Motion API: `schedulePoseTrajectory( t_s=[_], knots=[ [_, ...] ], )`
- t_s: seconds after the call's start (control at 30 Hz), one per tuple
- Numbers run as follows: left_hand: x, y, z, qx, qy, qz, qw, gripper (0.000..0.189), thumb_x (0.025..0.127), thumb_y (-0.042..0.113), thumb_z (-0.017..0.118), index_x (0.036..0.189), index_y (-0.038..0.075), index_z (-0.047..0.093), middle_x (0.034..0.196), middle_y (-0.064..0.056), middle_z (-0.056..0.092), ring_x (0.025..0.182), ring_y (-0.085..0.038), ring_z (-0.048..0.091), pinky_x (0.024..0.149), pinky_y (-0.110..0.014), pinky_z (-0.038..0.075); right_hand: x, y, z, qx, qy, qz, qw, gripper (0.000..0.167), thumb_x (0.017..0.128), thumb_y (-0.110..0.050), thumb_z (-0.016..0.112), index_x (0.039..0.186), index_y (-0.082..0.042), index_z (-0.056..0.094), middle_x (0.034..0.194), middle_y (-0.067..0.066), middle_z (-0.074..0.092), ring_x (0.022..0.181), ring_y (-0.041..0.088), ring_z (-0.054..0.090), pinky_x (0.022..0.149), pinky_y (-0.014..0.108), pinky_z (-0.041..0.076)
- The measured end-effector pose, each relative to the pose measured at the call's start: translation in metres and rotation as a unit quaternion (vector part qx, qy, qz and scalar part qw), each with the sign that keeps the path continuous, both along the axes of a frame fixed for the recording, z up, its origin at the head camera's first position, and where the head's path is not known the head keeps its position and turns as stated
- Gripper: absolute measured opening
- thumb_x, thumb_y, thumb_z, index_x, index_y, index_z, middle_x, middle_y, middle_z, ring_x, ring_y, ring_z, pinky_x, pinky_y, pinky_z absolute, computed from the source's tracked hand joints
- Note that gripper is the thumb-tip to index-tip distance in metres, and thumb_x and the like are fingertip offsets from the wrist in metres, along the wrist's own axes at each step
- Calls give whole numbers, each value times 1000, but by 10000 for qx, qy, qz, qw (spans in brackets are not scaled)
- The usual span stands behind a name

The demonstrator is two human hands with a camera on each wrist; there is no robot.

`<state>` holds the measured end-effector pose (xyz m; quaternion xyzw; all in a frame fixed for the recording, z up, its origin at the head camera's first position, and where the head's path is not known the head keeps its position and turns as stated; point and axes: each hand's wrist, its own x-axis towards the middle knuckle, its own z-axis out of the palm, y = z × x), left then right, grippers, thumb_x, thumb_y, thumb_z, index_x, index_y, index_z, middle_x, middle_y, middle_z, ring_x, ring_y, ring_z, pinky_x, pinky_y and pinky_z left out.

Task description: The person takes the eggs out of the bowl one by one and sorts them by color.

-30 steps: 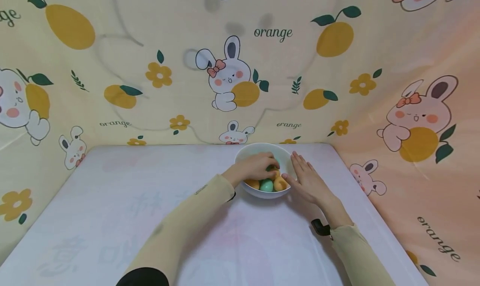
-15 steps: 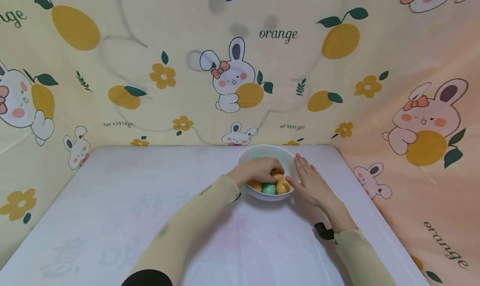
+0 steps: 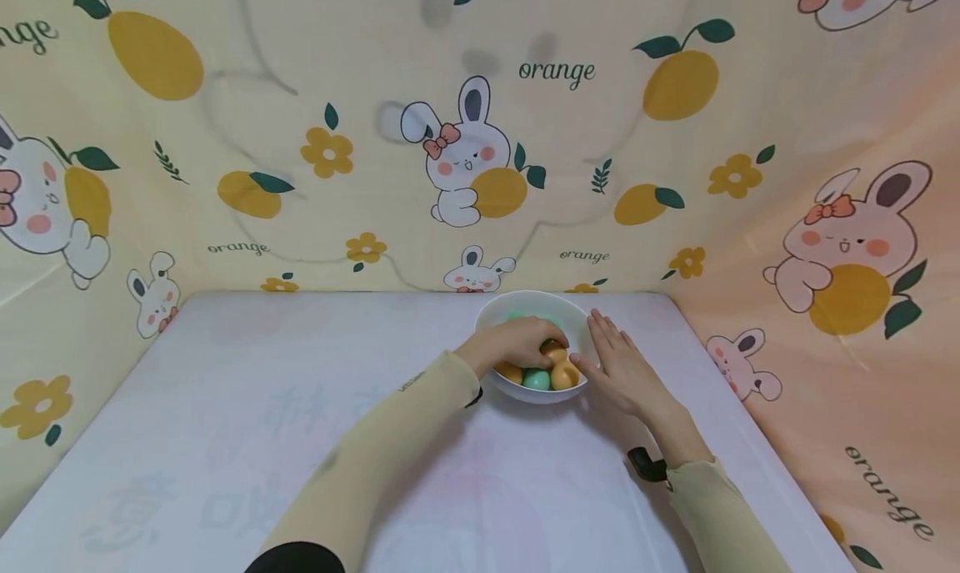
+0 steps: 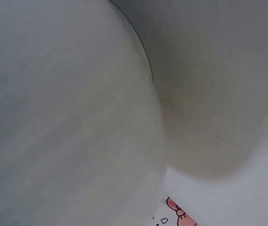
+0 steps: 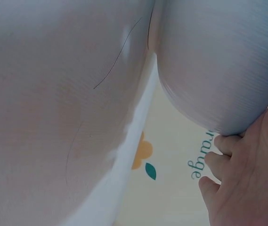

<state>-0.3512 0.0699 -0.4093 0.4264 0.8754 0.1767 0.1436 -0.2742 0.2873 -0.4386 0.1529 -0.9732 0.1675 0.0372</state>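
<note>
A white bowl [image 3: 491, 310] near the table's far edge contains several rounded orange and green balls. My left hand [image 3: 521, 342] reaches into it from the left, its fingers bent round an orange ball [image 3: 555, 353]. Just in front of those fingers lie another orange ball [image 3: 564, 376] and a green ball [image 3: 536, 379]. With its fingers straight, my right hand [image 3: 622, 364] rests against the bowl's right side. In the right wrist view its fingertips touch the outer wall of the bowl [image 5: 218, 61]. The left wrist view has only blurred pale curved surfaces, with no fingers visible.
The bowl stands on a white table [image 3: 225, 406] with faint printing. Behind and beside it hangs a yellow cloth [image 3: 300, 39] patterned with rabbits, oranges and flowers. A black strap [image 3: 647, 464] is on the right wrist.
Both hands keep almost the same places at the bowl. The whole head view has shifted slightly, and the left fingers sit a little differently over the orange ball.
</note>
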Motion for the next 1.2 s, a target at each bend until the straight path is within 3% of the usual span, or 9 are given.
schedulePoseTrajectory(
  t_s=[0.33,0.57,0.8,1.0,1.2],
  knots=[
    [-1,-7,1,251,180,-35,9995,44,101,20,69,142,9,63,143,-4,63,133,-16,56,117,-29,38,-1,-1,1,18,47,56,10000,90,107,-61,40,164,3,13,173,19,10,158,41,11,125,61,10],
    [0,-14,2,593,268,67,9979,45,100,22,68,143,11,62,139,-4,62,123,-13,58,111,-26,42,-1,-1,0,57,102,40,9999,88,108,-59,40,163,4,14,172,20,11,158,42,12,125,62,11],
    [6,-24,7,979,401,184,9942,45,100,24,68,143,11,60,142,-4,60,128,-16,56,112,-27,42,-2,1,0,45,115,21,9999,88,108,-59,40,163,4,14,172,20,11,158,42,11,125,62,10],
    [17,-37,13,1457,566,408,9869,45,98,22,71,141,11,61,138,-4,61,107,-15,60,94,-23,51,-1,0,0,30,40,-8,10000,88,108,-58,40,163,5,14,172,21,10,158,42,10,125,62,9],
    [28,-56,16,2060,645,738,9736,46,97,22,73,140,13,61,135,-2,61,104,-16,61,83,-24,51,1,-1,0,20,104,-2,9999,88,107,-58,41,163,5,15,172,22,11,157,44,12,125,62,10]
  ],
)
